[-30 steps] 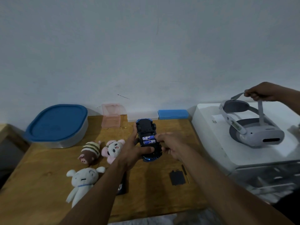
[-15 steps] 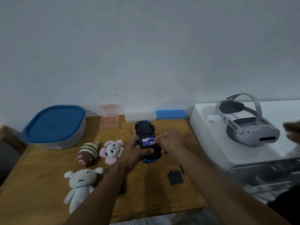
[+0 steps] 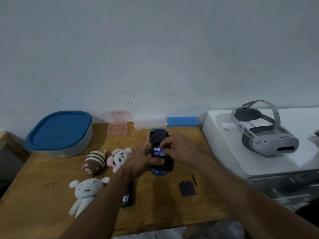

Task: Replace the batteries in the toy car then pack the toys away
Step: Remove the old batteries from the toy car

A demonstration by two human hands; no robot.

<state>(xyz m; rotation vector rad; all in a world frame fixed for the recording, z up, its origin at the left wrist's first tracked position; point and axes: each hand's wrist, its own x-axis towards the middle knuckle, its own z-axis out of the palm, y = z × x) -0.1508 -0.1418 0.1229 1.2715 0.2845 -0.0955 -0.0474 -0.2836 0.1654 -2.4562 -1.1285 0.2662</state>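
A blue toy car (image 3: 159,135) lies upside down on the wooden table (image 3: 43,195), its battery bay uncovered with two blue batteries (image 3: 158,151) inside. My left hand (image 3: 140,161) grips the car's left side, thumb across the underside. The fingertips of my right hand (image 3: 179,150) pinch the right ends of the batteries. A black battery cover (image 3: 187,188) and a small screwdriver (image 3: 196,184) lie in front of the car. Three plush toys sit to the left: a striped brown one (image 3: 94,161), a pink one (image 3: 119,158) and a white one (image 3: 86,192).
A blue-lidded container (image 3: 59,131) stands at the back left. A pink box (image 3: 117,125), a clear case (image 3: 150,124) and a blue case (image 3: 183,121) line the wall. A black remote (image 3: 127,195) lies under my left forearm. A VR headset (image 3: 262,133) rests on a white appliance (image 3: 222,152).
My right fingertips have moved from the car's side onto the batteries. Another person's hand that held the headset strap has withdrawn out of view on the right. The view has shifted slightly.
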